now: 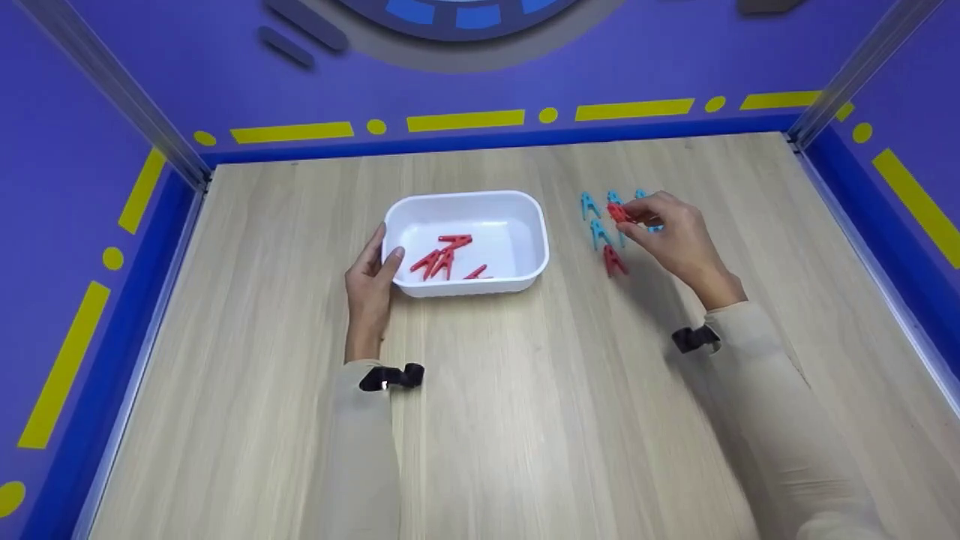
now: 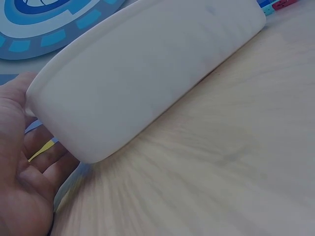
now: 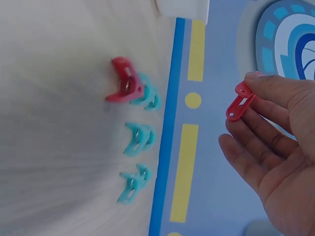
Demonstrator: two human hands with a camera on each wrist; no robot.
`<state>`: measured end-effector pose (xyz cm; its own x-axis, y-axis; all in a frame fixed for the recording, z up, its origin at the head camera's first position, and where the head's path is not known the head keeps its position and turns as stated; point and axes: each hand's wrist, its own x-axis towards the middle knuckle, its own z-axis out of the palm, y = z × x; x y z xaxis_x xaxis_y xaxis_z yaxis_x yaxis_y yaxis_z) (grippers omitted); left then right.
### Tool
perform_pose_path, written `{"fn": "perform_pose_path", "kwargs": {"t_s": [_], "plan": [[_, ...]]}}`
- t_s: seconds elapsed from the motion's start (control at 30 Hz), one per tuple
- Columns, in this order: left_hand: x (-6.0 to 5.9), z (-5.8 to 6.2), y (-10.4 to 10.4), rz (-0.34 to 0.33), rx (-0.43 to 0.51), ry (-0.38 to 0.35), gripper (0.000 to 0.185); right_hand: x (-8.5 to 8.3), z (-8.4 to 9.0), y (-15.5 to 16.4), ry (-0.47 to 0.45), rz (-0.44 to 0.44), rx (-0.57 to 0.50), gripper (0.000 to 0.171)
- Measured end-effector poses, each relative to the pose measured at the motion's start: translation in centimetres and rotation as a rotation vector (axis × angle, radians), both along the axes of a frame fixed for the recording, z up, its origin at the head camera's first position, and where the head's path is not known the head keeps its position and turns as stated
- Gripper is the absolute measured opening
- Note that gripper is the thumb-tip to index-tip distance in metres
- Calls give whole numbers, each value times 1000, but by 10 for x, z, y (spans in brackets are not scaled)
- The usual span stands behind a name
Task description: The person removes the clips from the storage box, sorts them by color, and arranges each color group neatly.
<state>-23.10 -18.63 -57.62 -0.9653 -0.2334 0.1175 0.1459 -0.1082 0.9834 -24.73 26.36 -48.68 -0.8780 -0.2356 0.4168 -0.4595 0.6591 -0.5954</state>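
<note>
A white tray (image 1: 537, 238) stands mid-table with several red clips (image 1: 444, 259) inside. My left hand (image 1: 384, 251) rests against its left end, fingers straight along the wall and thumb on the near corner of the rim. The left wrist view shows the open palm (image 2: 24, 162) beside the tray's outer wall (image 2: 147, 73). My right hand (image 1: 637, 221) is raised over a group of clips to the right of the tray. It pinches one red clip (image 1: 616, 212) (image 3: 240, 102) between thumb and fingertips (image 3: 261, 81). Another red clip (image 1: 613, 260) (image 3: 124, 81) lies on the table among blue clips (image 1: 600, 232) (image 3: 139, 137).
The wooden table (image 1: 525, 420) is boxed in by purple walls with yellow marks at the back and both sides. A corner of the tray (image 3: 183, 7) shows at the top of the right wrist view. Black wrist straps (image 1: 391, 377) sit on both sleeves.
</note>
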Motion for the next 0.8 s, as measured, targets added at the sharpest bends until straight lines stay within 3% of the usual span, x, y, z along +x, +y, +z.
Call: {"fn": "perform_pose_path", "kwargs": {"t_s": [0.57,0.8], "plan": [[0,-1,-1,-3,-18,-27,59,13,-19,28,-120,-109,83,23],[0,1,0,-8,48,-16,60,18,-28,31,-190,-153,137,22]]}}
